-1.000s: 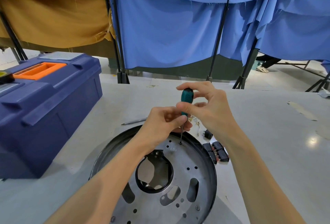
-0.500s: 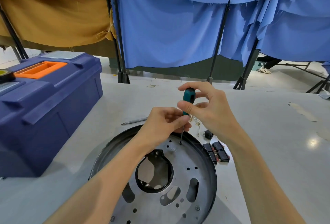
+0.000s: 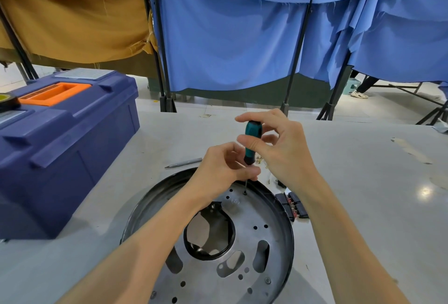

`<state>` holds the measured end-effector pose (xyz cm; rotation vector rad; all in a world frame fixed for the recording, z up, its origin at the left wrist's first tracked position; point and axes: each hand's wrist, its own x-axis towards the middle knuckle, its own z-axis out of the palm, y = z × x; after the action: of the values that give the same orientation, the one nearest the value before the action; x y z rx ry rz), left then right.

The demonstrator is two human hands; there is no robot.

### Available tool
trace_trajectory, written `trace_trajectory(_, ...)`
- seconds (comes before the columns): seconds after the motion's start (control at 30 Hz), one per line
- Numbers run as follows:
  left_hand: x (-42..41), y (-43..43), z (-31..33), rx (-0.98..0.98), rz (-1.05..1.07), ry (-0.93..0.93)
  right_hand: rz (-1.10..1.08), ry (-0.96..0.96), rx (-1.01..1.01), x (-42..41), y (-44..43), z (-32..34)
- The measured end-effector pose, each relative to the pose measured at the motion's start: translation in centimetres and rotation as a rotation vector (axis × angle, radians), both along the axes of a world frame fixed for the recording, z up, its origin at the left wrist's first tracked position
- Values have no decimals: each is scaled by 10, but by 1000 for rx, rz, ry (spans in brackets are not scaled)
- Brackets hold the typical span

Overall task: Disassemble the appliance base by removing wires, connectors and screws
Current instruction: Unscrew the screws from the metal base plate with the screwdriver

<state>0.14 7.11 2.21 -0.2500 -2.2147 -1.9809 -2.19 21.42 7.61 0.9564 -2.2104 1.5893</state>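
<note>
The round appliance base (image 3: 264,250), a grey metal plate with a black rim and a large centre hole, lies on the table in front of me. A screwdriver (image 3: 252,142) with a teal handle stands upright, its tip on a screw (image 3: 245,192) near the plate's far edge. My right hand (image 3: 281,148) pinches the handle near its top. My left hand (image 3: 225,170) pinches the thin shaft just below the handle. Several black connectors (image 3: 294,205) and loose wires (image 3: 266,169) lie beside the plate on the right, partly hidden by my right wrist.
A dark blue toolbox (image 3: 60,141) with an orange handle recess stands at the left, a tape roll (image 3: 7,101) on its lid. A thin metal rod (image 3: 183,162) lies behind the plate. Blue and ochre curtains hang beyond the table's far edge.
My right fingers have shifted on the teal handle, as in turning it. The screwdriver tip stays on the same screw and my left hand holds still.
</note>
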Motion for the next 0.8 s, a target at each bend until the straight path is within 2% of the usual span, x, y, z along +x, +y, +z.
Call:
trace_trajectory(0.07, 1, 1, 2, 2, -62, 7, -15, -13, -19, -1, 1, 0)
trace_trajectory(0.2, 1, 1, 2, 154, -75, -7, 63, -98, -78, -3, 8, 2)
trace_trajectory(0.27, 0, 2, 0, 149, -36, -5, 77, -92, -63, -2, 7, 2)
trace_trajectory(0.43, -1, 2, 1, 141, 32, 17, -49, -7, -22, -3, 3, 1)
trace_trajectory(0.67, 1, 5, 1, 80, -60, -4, 80, -90, -85, -2, 7, 3)
trace_trajectory(0.8, 1, 4, 0, 111, -15, 23, 50, -54, -32, -1, 4, 0)
